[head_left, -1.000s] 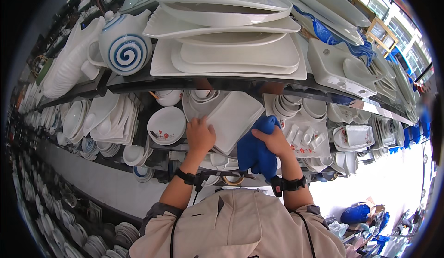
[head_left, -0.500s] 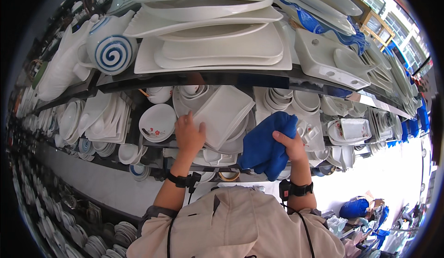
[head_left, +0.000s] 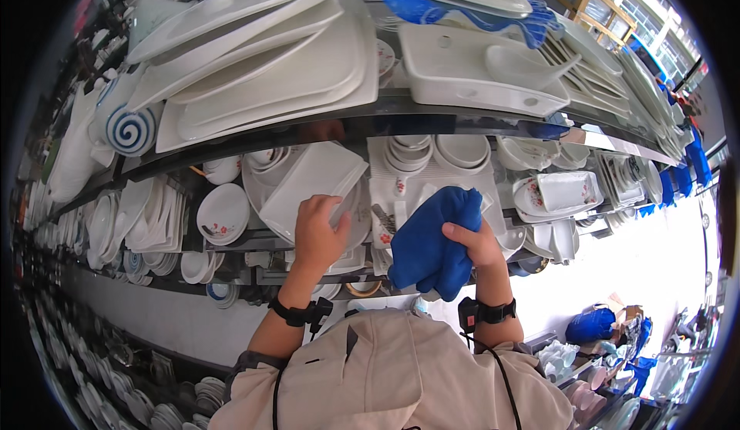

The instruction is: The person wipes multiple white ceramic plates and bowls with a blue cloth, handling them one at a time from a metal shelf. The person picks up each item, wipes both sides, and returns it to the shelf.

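Note:
My right hand (head_left: 479, 243) grips a bunched blue cloth (head_left: 428, 237), its thumb pressed on top and the folds hanging below. The cloth hides part of the shelf behind it. My left hand (head_left: 318, 233) holds nothing; its thumb and fingers are apart over the lower right part of some stacked white rectangular plates (head_left: 312, 177). Whether it touches them I cannot tell. Those plates lean tilted on a larger round dish. To their left stands a round white plate (head_left: 223, 208) with red flowers. Just beyond the cloth are stacked white bowls (head_left: 408, 155) on a ribbed tray.
The upper shelf edge (head_left: 308, 132) juts out above my hands, carrying large white platters (head_left: 270, 83) and a deep white tray (head_left: 478, 68) with a spoon. At the left sits a blue-swirl teapot (head_left: 131, 129). A blue bundle (head_left: 591, 325) lies on the floor at right.
The view has turned to the right, so the shelves sit further left in it. My left hand has shifted rightward across the rectangular plates. The blue cloth stays in my right hand.

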Available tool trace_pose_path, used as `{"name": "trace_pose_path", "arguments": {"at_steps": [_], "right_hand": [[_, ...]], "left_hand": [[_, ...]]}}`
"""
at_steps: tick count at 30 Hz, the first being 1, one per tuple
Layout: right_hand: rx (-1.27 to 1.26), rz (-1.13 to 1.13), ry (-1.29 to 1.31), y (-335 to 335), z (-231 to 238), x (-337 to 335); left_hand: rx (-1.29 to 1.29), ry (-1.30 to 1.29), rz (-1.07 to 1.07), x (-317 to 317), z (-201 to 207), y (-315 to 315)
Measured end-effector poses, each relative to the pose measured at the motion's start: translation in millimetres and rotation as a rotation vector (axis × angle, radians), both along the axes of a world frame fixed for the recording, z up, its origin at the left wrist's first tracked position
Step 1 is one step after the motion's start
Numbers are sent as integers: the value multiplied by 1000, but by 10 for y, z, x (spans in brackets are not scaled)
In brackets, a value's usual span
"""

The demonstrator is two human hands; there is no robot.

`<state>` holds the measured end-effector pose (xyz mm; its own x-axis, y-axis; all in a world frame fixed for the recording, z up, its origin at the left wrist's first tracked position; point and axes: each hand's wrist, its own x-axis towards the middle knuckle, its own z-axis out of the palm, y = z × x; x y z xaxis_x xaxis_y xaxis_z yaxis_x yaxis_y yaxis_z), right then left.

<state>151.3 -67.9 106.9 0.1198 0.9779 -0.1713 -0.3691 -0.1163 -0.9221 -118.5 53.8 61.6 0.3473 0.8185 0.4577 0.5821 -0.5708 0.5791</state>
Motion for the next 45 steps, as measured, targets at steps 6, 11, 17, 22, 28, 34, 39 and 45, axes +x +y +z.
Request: {"name": "trace_pose_path", "arguments": {"at_steps": [6,11,17,22,28,34,39,45], "right_hand": [[-23,-154,220,-412,-68,658],[70,-291,286,-738,-175,1234],[135,-340,290,-1164,-201,1839],[169,-308,376,-1416,-227,2264],[193,-361,368,-1601,-243,2539],[158,-301,383,-1650,-324,2670],[110,-295,413,-1613,-429,2737],[60,-208,409,-1582,-473,2803]], "left_hand": [[-372,-49,-372,805,27,-278],[-180,23,-476,1495,-81,-505],[-45,131,-245,2239,-285,-710],[80,256,-124,2662,-346,-798],[18,372,30,2896,-531,-829],[-46,440,79,2924,-632,-786],[-43,484,35,2924,-674,-761],[-51,484,29,2932,-638,-741]]}}
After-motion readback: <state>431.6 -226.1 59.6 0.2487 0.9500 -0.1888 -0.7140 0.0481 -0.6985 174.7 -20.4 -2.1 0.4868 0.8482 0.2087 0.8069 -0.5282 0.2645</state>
